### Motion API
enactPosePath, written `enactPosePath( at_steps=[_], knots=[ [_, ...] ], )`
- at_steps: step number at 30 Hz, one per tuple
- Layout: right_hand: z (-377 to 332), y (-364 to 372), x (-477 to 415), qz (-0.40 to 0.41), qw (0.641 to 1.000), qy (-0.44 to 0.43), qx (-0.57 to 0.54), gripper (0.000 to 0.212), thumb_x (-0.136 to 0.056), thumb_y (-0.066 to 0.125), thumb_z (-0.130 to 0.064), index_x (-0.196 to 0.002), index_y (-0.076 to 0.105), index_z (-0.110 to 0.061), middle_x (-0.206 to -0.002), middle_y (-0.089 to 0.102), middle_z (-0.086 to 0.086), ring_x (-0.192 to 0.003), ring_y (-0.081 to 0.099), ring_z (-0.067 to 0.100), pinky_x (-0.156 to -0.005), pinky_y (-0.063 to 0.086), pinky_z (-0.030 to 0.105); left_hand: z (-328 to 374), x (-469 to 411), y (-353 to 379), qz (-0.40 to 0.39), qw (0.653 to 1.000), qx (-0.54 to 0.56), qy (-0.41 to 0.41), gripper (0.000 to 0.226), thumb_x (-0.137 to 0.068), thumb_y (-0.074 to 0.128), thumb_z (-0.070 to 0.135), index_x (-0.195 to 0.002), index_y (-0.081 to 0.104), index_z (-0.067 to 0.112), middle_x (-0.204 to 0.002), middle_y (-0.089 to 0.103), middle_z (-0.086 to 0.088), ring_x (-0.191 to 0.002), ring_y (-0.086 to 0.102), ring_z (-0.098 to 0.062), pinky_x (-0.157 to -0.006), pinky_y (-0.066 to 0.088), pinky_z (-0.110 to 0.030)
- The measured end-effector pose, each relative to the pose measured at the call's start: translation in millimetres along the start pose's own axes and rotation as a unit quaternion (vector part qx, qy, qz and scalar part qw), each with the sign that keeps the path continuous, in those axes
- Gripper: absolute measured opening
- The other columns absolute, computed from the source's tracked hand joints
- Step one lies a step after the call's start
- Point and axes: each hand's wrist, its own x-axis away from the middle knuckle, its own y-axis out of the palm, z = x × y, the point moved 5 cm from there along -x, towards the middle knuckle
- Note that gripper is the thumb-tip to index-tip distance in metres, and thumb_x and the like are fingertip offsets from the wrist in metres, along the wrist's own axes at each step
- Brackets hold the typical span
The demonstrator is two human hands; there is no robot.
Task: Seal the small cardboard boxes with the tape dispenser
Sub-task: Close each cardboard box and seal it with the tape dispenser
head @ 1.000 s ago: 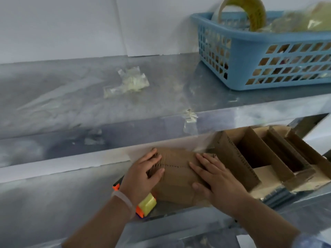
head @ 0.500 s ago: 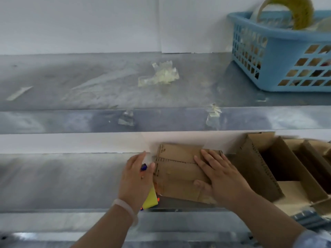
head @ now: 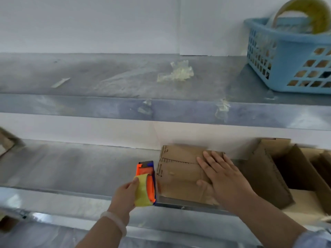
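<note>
Box place: we see the small cardboard box (head: pixel 179 174) on the lower shelf (head: pixel 71 169), right of the middle, its far side close to the white back wall.
Box lie: its top flaps are down and the seam between them runs left to right.
Box look: plain brown card, with dark dashed marks along its left edge and along the seam.
Right hand: our right hand (head: pixel 223 176) lies flat on the right half of the box top, fingers straight and close together, pointing far and left, thumb out along the near flap.
Dispenser place: the tape dispenser (head: pixel 146 183) sits just left of the box; we cannot tell whether it touches the left edge.
Dispenser axis: its long axis runs near to far, the orange and blue end pointing far.
Dispenser look: orange body, blue side plate, yellowish roll at the near end.
Left hand: our left hand (head: pixel 125 194) grips the near end, thumb curled over the roll; a pale bracelet (head: pixel 114 223) is on the wrist.
Right side: open cardboard boxes (head: pixel 268 174) stand just right of the small box.
Upper shelf: a blue basket (head: pixel 286 68) stands at the far right, with crumpled tape (head: pixel 176 72) near the middle.
</note>
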Motion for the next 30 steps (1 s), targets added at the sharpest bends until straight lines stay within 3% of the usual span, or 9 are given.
enactPosePath(
  at_steps=[6,10,14,16,18,21,23,26,30],
  knots=[
    [-22,-5,-4,-0.017,0.999,-0.025,-0.016,0.078,-0.096,0.004,-0.066,-0.141,0.048,-0.021,-0.147,0.048,0.004,-0.137,0.043,0.025,-0.112,0.012,0.043,19,25,-38,0.052,0.981,0.154,0.104,0.024,-0.1,0.05,0.03,-0.096,0.064,0.012,-0.094,0.069,-0.01,-0.084,0.063,-0.023,-0.084,0.052,-0.042],
    [-26,-18,-6,-0.021,0.999,-0.041,-0.006,0.107,-0.064,-0.031,-0.073,-0.155,0.001,-0.026,-0.163,-0.001,-0.001,-0.15,-0.005,0.019,-0.12,-0.009,0.045,33,44,-54,0.029,0.963,0.197,0.184,0.02,-0.102,0.044,0.013,-0.101,0.063,0.007,-0.08,0.073,0.003,-0.074,0.068,-0.007,-0.065,0.055,-0.021],
    [-29,-38,-5,0.055,0.996,-0.016,-0.067,0.097,-0.074,-0.024,-0.075,-0.154,-0.003,-0.025,-0.163,-0.007,-0.003,-0.149,-0.013,0.015,-0.12,-0.009,0.038,38,60,-47,-0.097,0.932,0.305,0.17,0.046,-0.094,0.05,0.032,-0.127,0.057,0.001,-0.124,0.064,-0.018,-0.117,0.06,-0.031,-0.098,0.049,-0.046],
    [-32,-52,1,0.158,0.972,-0.001,-0.174,0.075,-0.091,0.0,-0.066,-0.154,0.009,-0.028,-0.163,0.002,-0.009,-0.149,-0.008,0.009,-0.119,0.0,0.032,41,67,-38,-0.153,0.921,0.325,0.148,0.049,-0.097,0.043,0.035,-0.133,0.055,0.002,-0.131,0.06,-0.018,-0.123,0.056,-0.033,-0.101,0.045,-0.047],
    [-38,-64,5,0.23,0.918,0.008,-0.322,0.052,-0.099,0.025,-0.046,-0.15,0.027,-0.033,-0.156,0.026,-0.012,-0.145,0.016,0.002,-0.118,0.016,0.027,47,75,-21,-0.209,0.903,0.352,0.129,0.046,-0.096,0.04,0.031,-0.125,0.063,0.003,-0.128,0.063,-0.016,-0.119,0.059,-0.03,-0.098,0.048,-0.045],
    [-48,-57,-1,0.158,0.811,0.041,-0.562,0.04,-0.102,0.043,-0.027,-0.14,0.043,-0.04,-0.14,0.05,-0.015,-0.131,0.042,0.0,-0.115,0.032,0.034,58,85,7,-0.256,0.888,0.365,0.111,0.041,-0.091,0.043,0.031,-0.096,0.078,0.011,-0.112,0.071,-0.01,-0.108,0.067,-0.025,-0.097,0.049,-0.044],
    [-57,-51,-1,0.054,0.671,0.059,-0.737,0.031,-0.101,0.048,-0.032,-0.131,0.056,-0.034,-0.128,0.064,-0.005,-0.12,0.058,0.012,-0.108,0.043,0.045,65,90,25,-0.281,0.89,0.342,0.106,0.044,-0.097,0.037,0.03,-0.103,0.076,0.009,-0.119,0.068,-0.014,-0.114,0.063,-0.028,-0.102,0.046,-0.048],
    [-66,-53,10,-0.053,0.425,0.057,-0.902,0.039,-0.097,0.042,-0.035,-0.115,0.069,-0.013,-0.122,0.065,0.018,-0.105,0.065,0.028,-0.085,0.055,0.041,67,86,45,-0.279,0.922,0.243,0.116,0.045,-0.106,0.03,0.029,-0.129,0.059,0.005,-0.129,0.062,-0.016,-0.122,0.057,-0.031,-0.104,0.045,-0.047],
    [-57,-54,14,-0.028,0.271,0.083,-0.958,0.047,-0.093,0.046,-0.039,-0.123,0.065,-0.008,-0.128,0.062,0.018,-0.121,0.058,0.034,-0.095,0.052,0.046,62,77,69,-0.245,0.955,0.117,0.122,0.038,-0.104,0.037,0.034,-0.119,0.066,0.014,-0.11,0.072,-0.008,-0.101,0.069,-0.022,-0.083,0.055,-0.036]
  ],
)
